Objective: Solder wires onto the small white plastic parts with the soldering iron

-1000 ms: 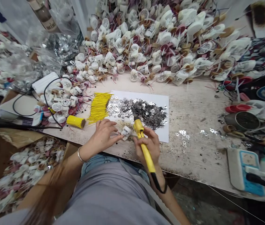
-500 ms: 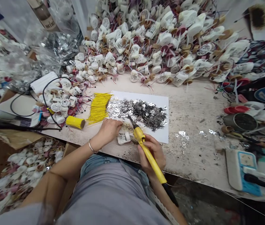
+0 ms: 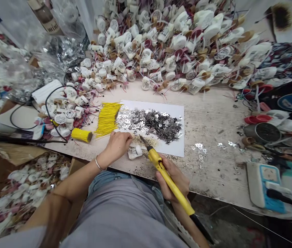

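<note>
Label blurred, soldering iron in hand

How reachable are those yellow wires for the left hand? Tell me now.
Likely easily: the left hand rests just below the yellow wires, with nothing visible between them, and it looks empty.

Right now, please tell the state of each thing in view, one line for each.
Left hand, empty, curled, beside white part.
White part, loose on the table.
Right hand, gripping soldering iron.
Soldering iron, tilted, tip toward the paper.
Yellow wires, cut, bundled side by side.
Metal tabs, loose in a pile on the paper.
</note>
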Motion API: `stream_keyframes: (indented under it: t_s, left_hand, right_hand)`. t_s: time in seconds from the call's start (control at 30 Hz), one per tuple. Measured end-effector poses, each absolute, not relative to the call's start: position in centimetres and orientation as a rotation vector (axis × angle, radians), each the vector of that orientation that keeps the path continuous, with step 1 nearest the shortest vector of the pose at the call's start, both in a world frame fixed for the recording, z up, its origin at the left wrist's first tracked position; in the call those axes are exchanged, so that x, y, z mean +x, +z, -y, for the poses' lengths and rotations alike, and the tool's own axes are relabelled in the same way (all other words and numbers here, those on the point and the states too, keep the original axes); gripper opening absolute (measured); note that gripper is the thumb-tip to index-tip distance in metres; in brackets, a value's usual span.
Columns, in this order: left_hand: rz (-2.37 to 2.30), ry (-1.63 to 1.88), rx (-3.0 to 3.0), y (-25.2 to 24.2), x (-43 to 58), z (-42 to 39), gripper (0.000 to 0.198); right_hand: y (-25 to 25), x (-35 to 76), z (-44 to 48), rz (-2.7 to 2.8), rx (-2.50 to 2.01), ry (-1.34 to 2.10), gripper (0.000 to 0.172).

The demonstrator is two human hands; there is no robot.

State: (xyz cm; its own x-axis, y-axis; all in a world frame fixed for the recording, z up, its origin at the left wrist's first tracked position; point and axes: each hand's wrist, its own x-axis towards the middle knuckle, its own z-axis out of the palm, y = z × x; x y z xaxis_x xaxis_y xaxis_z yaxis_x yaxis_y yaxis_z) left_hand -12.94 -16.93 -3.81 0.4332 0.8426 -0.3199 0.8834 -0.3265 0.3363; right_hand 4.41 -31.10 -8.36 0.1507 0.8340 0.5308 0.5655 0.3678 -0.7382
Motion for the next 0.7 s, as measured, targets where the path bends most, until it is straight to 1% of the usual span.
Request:
stream_keyframes:
  t_s: [0.07,0.13,0.17,0.33,0.5,0.7]
  left_hand:
    - [-1.518,-0.044,2.23,-4.1,-12.7,16.8,0.02]
    - [-1.563,-0.026,2.228,-4.2,-12.4,16.7,0.02]
    - [-1.57,-0.036,2.228,-4.3,-12.3,16.7,0.02]
    - [-1.582,-0.094,2.225,-3.9,-12.1,16.8,0.021]
    - [-1.579,-0.089,2.212,-3.6,-12.2,16.9,0.02]
    - [-1.599,-0.146,2.213,-3.8,-12.0,16.7,0.021]
  right_hand:
    - [-8.4,4.3,31.1,1.489,-1.288,0.353,0.051]
    - [-8.5,4.1,30.9,1.438,-1.281,0.376,0.043]
    - [-8.6,4.0,30.7,1.428,-1.284,0.381,0.042]
    - [-8.9,4.0,30.1,1.562,-1.255,0.402,0.05]
    - [-8.9,4.1,30.3,1.479,-1.269,0.375,0.046]
    - [-9.0,4.1,30.0,1.604,-1.237,0.371,0.054]
